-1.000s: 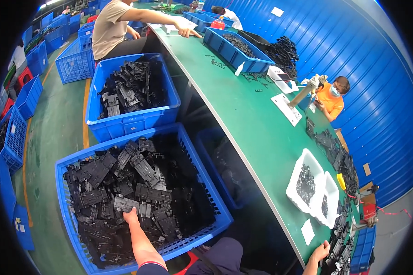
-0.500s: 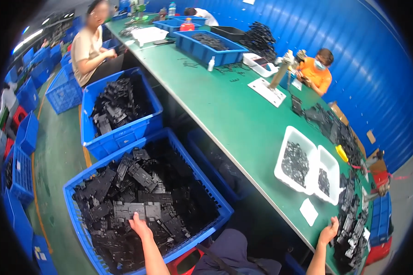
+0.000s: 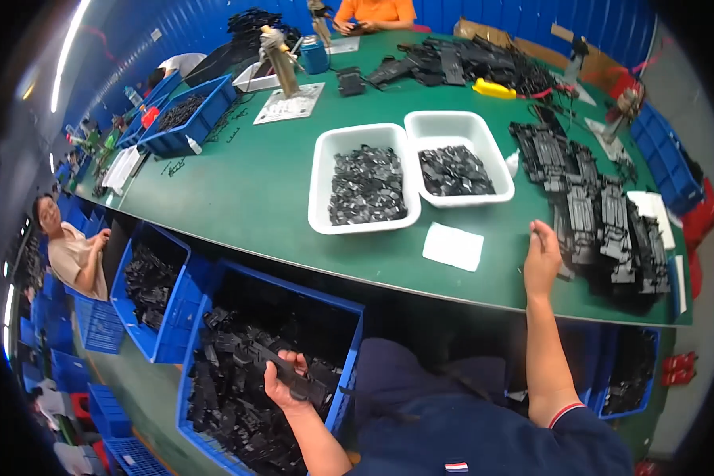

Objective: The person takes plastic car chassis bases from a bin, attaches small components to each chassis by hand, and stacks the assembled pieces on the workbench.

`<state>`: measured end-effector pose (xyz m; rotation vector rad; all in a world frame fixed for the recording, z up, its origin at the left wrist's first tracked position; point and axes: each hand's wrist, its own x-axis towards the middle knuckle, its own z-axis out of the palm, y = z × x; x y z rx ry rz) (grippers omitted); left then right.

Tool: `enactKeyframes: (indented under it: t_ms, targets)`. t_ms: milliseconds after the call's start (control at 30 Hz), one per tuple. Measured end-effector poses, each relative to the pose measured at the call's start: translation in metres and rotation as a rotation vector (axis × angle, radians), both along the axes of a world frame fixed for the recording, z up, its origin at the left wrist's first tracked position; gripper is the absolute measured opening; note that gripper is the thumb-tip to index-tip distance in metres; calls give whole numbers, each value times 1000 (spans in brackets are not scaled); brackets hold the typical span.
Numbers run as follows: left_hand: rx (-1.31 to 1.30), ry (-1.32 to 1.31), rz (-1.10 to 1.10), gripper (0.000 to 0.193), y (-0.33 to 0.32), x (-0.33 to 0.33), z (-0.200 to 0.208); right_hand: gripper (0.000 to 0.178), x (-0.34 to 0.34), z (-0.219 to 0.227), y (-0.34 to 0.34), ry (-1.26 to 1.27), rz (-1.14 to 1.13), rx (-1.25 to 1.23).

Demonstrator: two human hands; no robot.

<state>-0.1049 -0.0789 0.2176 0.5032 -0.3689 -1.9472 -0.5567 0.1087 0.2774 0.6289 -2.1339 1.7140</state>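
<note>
Over the near blue bin point(image 3: 355, 337), my left hand point(image 3: 288, 387) has its fingers wrapped round a black plastic part point(image 3: 263, 358). The bin is heaped with similar black plastic parts point(image 3: 222, 389). My right hand point(image 3: 542, 258) is above the green table near its front edge, fingers curled together; whatever they hold, if anything, is hidden. Just right of it lie rows of larger black plastic housings point(image 3: 583, 210). To its left are a white paper point(image 3: 453, 247) and two white trays, the left tray point(image 3: 319, 186) and the right tray point(image 3: 506, 186), both with small dark pieces.
A clamp-like tool on a white base point(image 3: 289, 105) stands farther back, with a blue jar point(image 3: 314, 57) beside it. A yellow tool point(image 3: 494, 89) lies near piled black parts point(image 3: 452, 63). A co-worker in orange point(image 3: 373, 11) sits across; another person point(image 3: 75, 254) sits at left beside blue bins.
My view has swung right toward the table. My left hand, earlier on a flat part in the bin, now grips a black plastic part above the heap. My right hand stays beside the housings.
</note>
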Motion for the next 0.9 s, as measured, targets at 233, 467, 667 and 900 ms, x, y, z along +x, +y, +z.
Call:
enactKeyframes:
  t_ms: [233,467,667,900]
  targets:
    - [-296,245,-217,45,11,-42,75,15,13,16,9,56,8,-35]
    - [-292,272,-377,53,35,-84,110,15,15,1,16,14,108,-177]
    - [-297,338,-483,66,44,-88,132,21,41,42,15,-230,260,-322]
    - [-211,154,-454,85,37,-104,112,22,60,40,-6,-715,610,-274]
